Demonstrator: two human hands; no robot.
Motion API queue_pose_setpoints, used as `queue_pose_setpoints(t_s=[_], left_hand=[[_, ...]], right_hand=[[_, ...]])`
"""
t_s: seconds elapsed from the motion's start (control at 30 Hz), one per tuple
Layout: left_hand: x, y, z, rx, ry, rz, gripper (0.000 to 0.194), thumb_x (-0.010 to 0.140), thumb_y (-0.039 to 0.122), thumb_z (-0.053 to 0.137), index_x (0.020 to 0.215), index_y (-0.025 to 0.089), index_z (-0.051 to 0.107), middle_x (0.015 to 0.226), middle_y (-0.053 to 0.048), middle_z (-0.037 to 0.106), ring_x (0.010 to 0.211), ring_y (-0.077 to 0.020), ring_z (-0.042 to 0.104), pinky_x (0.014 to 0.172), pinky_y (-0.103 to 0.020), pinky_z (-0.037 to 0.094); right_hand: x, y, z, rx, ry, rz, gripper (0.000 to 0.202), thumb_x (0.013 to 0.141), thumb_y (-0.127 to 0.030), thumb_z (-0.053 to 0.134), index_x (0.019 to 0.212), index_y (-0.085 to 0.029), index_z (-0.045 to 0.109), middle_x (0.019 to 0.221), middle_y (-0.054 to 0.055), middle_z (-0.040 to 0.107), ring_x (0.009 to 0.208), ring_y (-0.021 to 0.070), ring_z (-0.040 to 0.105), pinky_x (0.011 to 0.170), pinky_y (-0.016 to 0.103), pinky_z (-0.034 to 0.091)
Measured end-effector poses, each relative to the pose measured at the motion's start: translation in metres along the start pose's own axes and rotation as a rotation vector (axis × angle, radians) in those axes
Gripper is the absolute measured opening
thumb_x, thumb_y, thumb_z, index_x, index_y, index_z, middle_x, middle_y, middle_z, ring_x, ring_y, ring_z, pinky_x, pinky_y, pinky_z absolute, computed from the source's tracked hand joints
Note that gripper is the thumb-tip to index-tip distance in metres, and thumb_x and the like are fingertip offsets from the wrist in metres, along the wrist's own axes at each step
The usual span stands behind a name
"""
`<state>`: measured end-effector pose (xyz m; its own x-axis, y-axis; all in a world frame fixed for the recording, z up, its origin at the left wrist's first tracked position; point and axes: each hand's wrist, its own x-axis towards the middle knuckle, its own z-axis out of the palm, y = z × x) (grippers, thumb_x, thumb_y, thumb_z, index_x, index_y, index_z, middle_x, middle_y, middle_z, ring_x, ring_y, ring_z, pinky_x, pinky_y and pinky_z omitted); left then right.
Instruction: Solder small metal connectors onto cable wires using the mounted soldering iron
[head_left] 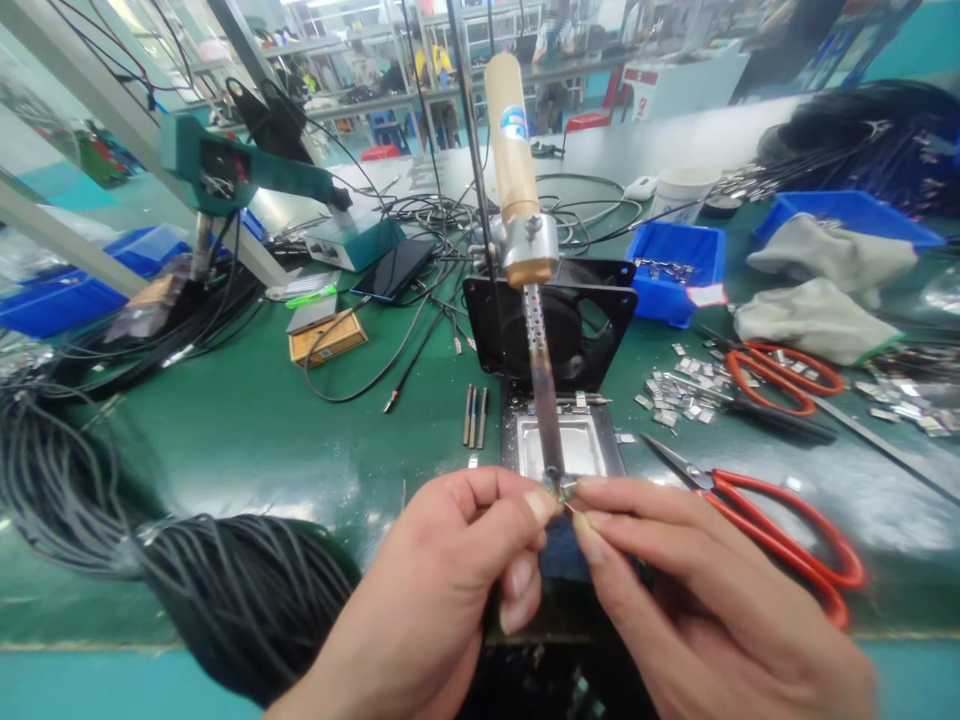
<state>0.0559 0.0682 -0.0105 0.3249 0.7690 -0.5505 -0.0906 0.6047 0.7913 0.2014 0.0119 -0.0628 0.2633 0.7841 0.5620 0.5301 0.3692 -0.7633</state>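
Observation:
A soldering iron [544, 400] with a wooden handle is clamped upright, its dark tip pointing down between my hands. My left hand [480, 540] is closed, thumb and forefinger pinching a small metal piece [556, 484] right at the tip. From the other side my right hand [667, 560] is closed in a pinch on a thin silvery wire [570, 506] that reaches the same spot. Fingertips partly hide both small parts. Just behind the hands lies a shallow metal tray [599, 448], with a black fan [555, 320] standing behind it.
Red-handled scissors [795, 520] lie right of my hand, near loose metal connectors [679, 400] and a second red-handled pair [780, 375]. Coiled black cable [247, 580] fills the left front. A blue bin [679, 270], gloves [814, 320] and a wooden box [328, 338] stand farther back.

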Motion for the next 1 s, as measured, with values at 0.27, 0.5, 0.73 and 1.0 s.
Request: queue_pose_setpoints(t_s=[0.27, 0.5, 0.73, 1.0], left_hand=[[-0.0009, 0.0016, 0.0016, 0.007, -0.003, -0.002, 0.021, 0.085, 0.027, 0.070, 0.069, 0.014, 0.063, 0.046, 0.006, 0.047, 0.043, -0.0053, 0.035, 0.045, -0.019, 0.027], [0.0006, 0.0021, 0.0021, 0.014, -0.001, 0.001, 0.021, 0.085, 0.027, 0.069, 0.070, 0.014, 0.063, 0.046, 0.006, 0.047, 0.043, -0.0057, 0.035, 0.046, -0.019, 0.027], [-0.0001, 0.0022, 0.0019, 0.001, 0.003, -0.010, 0.022, 0.085, 0.027, 0.070, 0.069, 0.015, 0.063, 0.046, 0.006, 0.046, 0.043, -0.0060, 0.034, 0.046, -0.019, 0.027], [-0.0001, 0.0029, 0.0012, 0.011, 0.008, -0.008, 0.022, 0.086, 0.029, 0.070, 0.072, 0.014, 0.064, 0.047, 0.006, 0.047, 0.044, -0.0060, 0.034, 0.046, -0.019, 0.027]], right_hand=[[0.0006, -0.0020, 0.0008, 0.013, -0.005, 0.003, 0.021, 0.084, -0.004, 0.073, 0.093, -0.022, 0.076, 0.105, -0.002, 0.078, 0.091, 0.0094, 0.074, 0.088, 0.017, 0.058], [0.0005, -0.0007, 0.0007, 0.020, -0.006, 0.015, 0.020, 0.084, -0.005, 0.073, 0.093, -0.023, 0.075, 0.106, -0.002, 0.078, 0.092, 0.0107, 0.075, 0.087, 0.019, 0.059], [-0.0002, -0.0015, -0.0005, 0.026, -0.007, 0.020, 0.022, 0.084, -0.005, 0.073, 0.095, -0.024, 0.076, 0.106, -0.001, 0.079, 0.091, 0.0125, 0.075, 0.085, 0.022, 0.061], [0.0004, -0.0025, -0.0001, 0.044, -0.018, 0.012, 0.020, 0.083, -0.004, 0.074, 0.093, -0.022, 0.076, 0.105, 0.000, 0.078, 0.092, 0.0125, 0.075, 0.085, 0.021, 0.061]])
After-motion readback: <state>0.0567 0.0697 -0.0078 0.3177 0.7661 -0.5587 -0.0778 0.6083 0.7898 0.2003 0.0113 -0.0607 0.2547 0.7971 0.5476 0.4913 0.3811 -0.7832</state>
